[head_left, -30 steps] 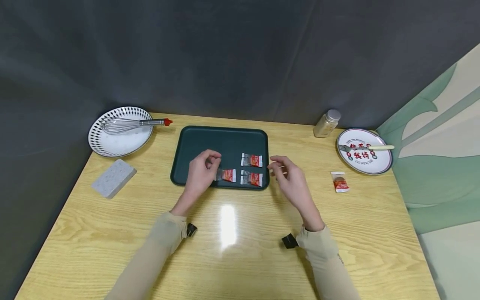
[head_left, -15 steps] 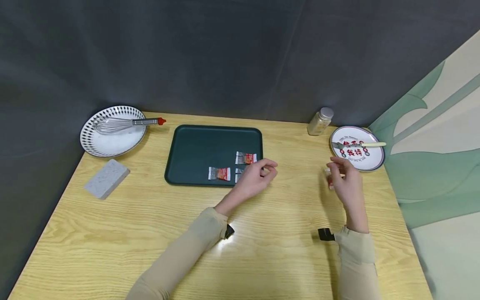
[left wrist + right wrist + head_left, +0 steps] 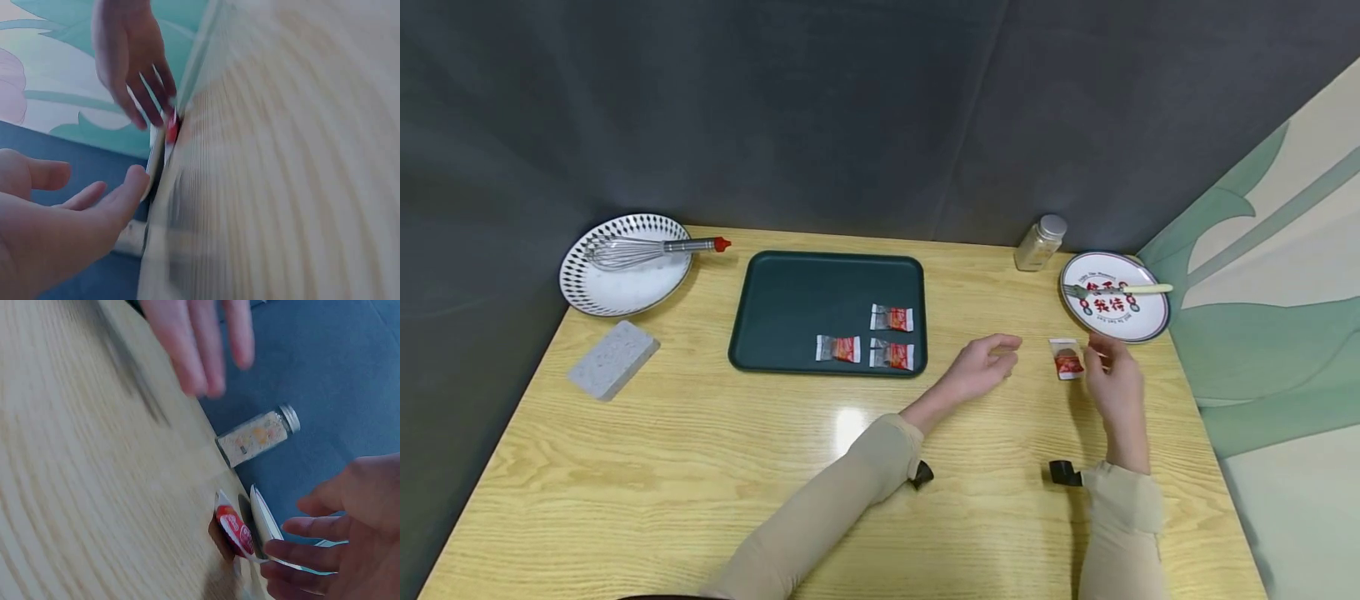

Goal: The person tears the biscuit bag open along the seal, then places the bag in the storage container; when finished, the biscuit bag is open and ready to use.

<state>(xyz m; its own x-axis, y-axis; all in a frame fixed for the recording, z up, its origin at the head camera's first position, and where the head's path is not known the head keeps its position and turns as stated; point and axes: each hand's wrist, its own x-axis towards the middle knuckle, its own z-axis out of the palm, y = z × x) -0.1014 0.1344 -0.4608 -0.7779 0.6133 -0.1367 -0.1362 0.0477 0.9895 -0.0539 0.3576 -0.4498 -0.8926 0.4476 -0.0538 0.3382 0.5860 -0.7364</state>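
A small packet with clear and red wrapping point(image 3: 1066, 358) lies flat on the table at the right, a round brown piece showing through it. My right hand point(image 3: 1116, 385) is at its right side, fingers loosely extended and fingertips right at the packet's edge point(image 3: 234, 528). From the left, my left hand point(image 3: 976, 367) is over the table, short of the packet, with relaxed fingers and nothing in them. Three similar packets point(image 3: 891, 317) lie inside the dark green tray point(image 3: 797, 300), two at its right side and one further left.
A white plate point(image 3: 1078, 271) bearing a fork point(image 3: 1142, 289) stands behind the loose packet, beside a jar with a grey lid point(image 3: 1040, 243). At the left are a patterned dish point(image 3: 617, 292) with a whisk point(image 3: 677, 245) and a grey block point(image 3: 614, 360). A dark curtain point(image 3: 775, 117) closes the back.
Both hands have moved right from the tray. The right hand reached the loose packet, then shifted slightly to its right side; the left hand followed across the tray's right edge. The packets stay in place.
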